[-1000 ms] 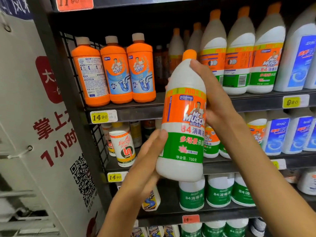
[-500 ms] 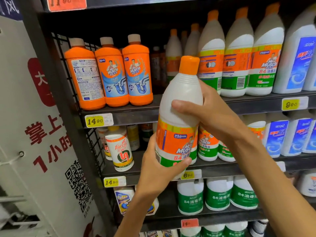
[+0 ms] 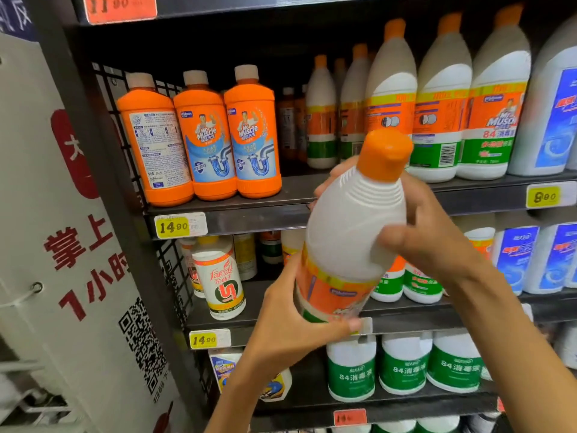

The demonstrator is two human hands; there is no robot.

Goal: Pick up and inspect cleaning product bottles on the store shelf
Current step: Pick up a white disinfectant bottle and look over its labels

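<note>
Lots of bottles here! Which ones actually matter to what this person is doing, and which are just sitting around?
In use:
white bottle with orange cap
left hand, holding its base
right hand, gripping its shoulder

Just sitting there:
three orange drain-cleaner bottles
green-labelled bottles
yellow price tag
QR poster

White bottle, orange cap

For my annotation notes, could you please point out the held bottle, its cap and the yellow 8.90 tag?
Held bottle (image 3: 346,226), head view, white shoulder.
Cap (image 3: 385,151), head view, side.
8.90 tag (image 3: 543,196), head view, middle.
</note>
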